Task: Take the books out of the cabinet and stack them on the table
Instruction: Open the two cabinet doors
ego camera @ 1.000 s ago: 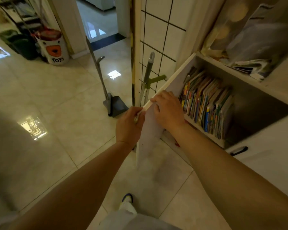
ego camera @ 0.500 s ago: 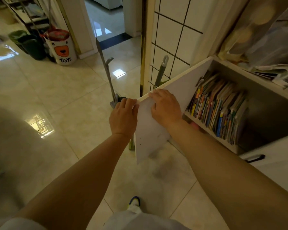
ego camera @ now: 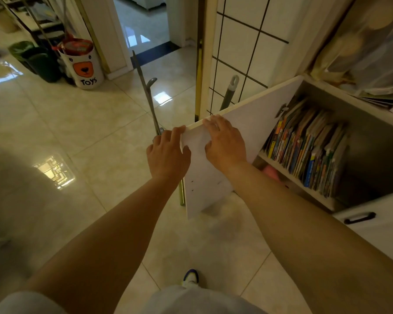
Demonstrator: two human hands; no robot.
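1. Two hands meet at the free corner of a white cabinet door (ego camera: 243,123), which stands swung open toward the person.
2. The left hand (ego camera: 167,155) grips the door's outer edge from the left, thumb on the inner face and fingers wrapped behind the panel.
3. The right hand (ego camera: 225,141) rests on the inner face just below the top edge, its fingers curled over that edge.
4. Inside the open cabinet (ego camera: 349,103), a row of thin books (ego camera: 309,148) stands upright on the shelf, leaning slightly and packed together toward the left side.
5. To the right of the books the shelf space is dark, and what lies there cannot be made out.
6. A pink object (ego camera: 270,172) shows below the shelf, partly hidden behind the right forearm.
7. On top of the cabinet lie papers and plastic-wrapped items (ego camera: 368,53), blurred.
8. A second door to the right carries a black handle (ego camera: 359,217).
9. Beyond the open door, a grey-handled mop or broom (ego camera: 229,91) leans against the tiled wall (ego camera: 254,41).
10. A long-handled dustpan (ego camera: 149,91) stands on the glossy floor (ego camera: 77,123) just past the left hand.
11. Farther left, a white bucket marked "Toys" (ego camera: 83,64) sits beside dark green bins (ego camera: 34,60).
12. One shoe (ego camera: 191,277) is visible at the bottom of the view.
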